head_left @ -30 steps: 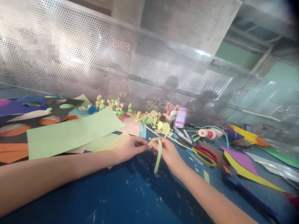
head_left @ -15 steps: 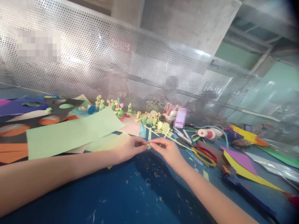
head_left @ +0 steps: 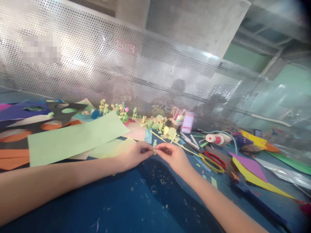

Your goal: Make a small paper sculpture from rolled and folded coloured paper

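Note:
My left hand (head_left: pixel 133 154) and my right hand (head_left: pixel 173 157) meet fingertip to fingertip over the table. Both are closed in a pinch on a narrow light green paper strip (head_left: pixel 155 142), whose short end stands up just beyond the fingers. The very tip of the pinch is too small to make out. Beside my left hand lie a long light green paper sheet (head_left: pixel 75 139) and paler sheets under it. Behind my fingers is a heap of small green and yellow paper pieces (head_left: pixel 160 125). To the right of my right hand rest scissors with red and yellow handles (head_left: pixel 213 163).
A blue glue gun (head_left: pixel 255 200) lies at the right, near purple and yellow sheets (head_left: pixel 252 168). A thread spool (head_left: pixel 213 139) and a phone (head_left: pixel 187 122) stand farther back. Small paper figures (head_left: pixel 118 110) line the foot of the perforated metal screen (head_left: pixel 145 68).
The green strip's free end beyond my fingertips looks shorter than before. My fingertips have shifted only slightly; the things on the table have stayed put.

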A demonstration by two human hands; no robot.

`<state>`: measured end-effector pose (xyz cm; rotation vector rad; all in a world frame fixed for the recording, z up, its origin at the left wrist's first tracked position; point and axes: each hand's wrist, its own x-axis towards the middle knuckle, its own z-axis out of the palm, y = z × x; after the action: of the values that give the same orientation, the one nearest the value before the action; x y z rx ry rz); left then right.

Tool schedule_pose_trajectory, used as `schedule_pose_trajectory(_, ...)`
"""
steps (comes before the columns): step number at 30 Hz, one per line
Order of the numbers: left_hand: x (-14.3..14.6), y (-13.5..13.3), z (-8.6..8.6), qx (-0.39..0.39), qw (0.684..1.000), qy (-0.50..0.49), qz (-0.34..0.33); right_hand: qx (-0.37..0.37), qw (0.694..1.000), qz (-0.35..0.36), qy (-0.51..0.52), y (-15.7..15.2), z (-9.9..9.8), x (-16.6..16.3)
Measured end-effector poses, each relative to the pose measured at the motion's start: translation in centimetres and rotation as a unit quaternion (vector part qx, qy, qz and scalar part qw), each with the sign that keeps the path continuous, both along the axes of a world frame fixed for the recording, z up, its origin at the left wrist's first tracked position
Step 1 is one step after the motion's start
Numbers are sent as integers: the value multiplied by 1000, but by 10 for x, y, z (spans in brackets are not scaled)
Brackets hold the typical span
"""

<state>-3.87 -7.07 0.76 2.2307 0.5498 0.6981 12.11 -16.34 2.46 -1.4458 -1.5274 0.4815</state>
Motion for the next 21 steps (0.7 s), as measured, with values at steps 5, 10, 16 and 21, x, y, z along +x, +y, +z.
schedule_pose_trajectory(5, 0, -1, 0, 2, 1000, -4, 0, -10, 1000, 1, -19, 0, -1, 1)
schedule_pose_trajectory(10, 1, -2, 0, -1, 1000, -14, -3, -2, 1000, -8, -29, 0, 0, 0)
schedule_pose_trajectory(16, 1, -2, 3, -63, 997, -34, 9, -46, 999, -7, 12, -2, 5, -3)
schedule_pose_trajectory(21, 0, -2, 7, -114, 993, -41, 17, -49, 995, 9, 91, 0, 2, -3)
